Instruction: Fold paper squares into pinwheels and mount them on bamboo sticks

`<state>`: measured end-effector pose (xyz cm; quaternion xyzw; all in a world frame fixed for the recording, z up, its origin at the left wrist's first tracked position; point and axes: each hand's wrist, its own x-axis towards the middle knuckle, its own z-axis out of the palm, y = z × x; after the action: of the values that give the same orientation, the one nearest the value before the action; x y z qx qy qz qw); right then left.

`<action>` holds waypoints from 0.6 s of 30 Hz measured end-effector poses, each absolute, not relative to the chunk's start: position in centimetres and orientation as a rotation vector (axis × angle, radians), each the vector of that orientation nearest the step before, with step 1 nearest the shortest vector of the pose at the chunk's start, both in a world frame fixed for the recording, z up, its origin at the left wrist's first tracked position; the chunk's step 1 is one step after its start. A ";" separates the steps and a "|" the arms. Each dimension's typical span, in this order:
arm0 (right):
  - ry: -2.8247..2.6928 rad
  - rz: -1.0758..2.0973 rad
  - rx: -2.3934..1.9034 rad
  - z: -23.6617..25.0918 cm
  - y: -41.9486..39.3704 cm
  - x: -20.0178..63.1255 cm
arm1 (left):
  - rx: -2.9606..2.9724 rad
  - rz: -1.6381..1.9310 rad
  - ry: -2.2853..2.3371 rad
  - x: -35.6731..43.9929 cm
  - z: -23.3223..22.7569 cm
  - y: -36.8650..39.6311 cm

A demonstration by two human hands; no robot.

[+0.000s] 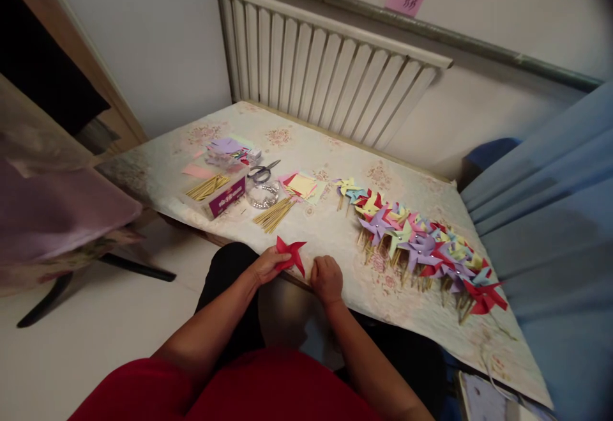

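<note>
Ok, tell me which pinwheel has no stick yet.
The red pinwheel in the left hand; those in the row to the right all have sticks.

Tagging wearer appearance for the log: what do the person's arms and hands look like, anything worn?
Both forearms are bare, with no sleeves reaching them. The left hand and right hand wear no gloves; no rings, watch or bracelet are visible at this size. A red top covers the torso, above dark trousers.

The person wears a bright red top that fills the lower edge of the view, over black trousers. Both forearms are bare; the left hand [266, 266] and right hand [327, 278] carry no gloves.
</note>
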<state>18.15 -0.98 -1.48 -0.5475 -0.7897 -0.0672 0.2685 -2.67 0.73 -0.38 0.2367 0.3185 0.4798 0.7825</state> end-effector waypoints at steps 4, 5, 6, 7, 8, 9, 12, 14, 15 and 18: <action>-2.123 -0.179 -1.484 -1.5 -1.0 18.1 | 0.513 1.046 0.666 -2.6 0.0 0.6; -2.122 -0.178 -1.485 -1.5 -1.0 18.1 | 0.511 1.047 0.665 -2.6 0.0 0.6; -2.120 -0.178 -1.486 -1.5 -1.1 18.1 | 0.511 1.049 0.665 -2.6 0.1 0.6; -2.118 -0.177 -1.485 -1.5 -1.1 18.1 | 0.512 1.049 0.666 -2.6 0.1 0.6; -2.117 -0.175 -1.482 -1.4 -1.1 18.1 | 0.513 1.048 0.667 -2.6 0.1 0.6; -2.116 -0.172 -1.479 -1.4 -1.1 18.1 | 0.513 1.046 0.668 -2.6 0.2 0.6; -2.113 -0.163 -1.476 -1.4 -1.2 18.1 | 0.508 1.044 0.666 -2.6 0.1 0.6; -2.110 -0.164 -1.480 -1.3 -1.2 18.1 | 0.498 1.044 0.660 -2.6 0.1 0.6; -2.110 -0.165 -1.480 -1.3 -1.2 18.1 | 0.494 1.043 0.657 -2.6 0.1 0.6; -2.109 -0.175 -1.478 -1.2 -1.2 18.0 | 0.487 1.038 0.659 -2.6 0.0 0.6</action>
<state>18.04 -1.25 -1.24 -0.5503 -0.7852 -0.0651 0.2765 -2.57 0.58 0.01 0.2263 0.3059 0.4821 0.7891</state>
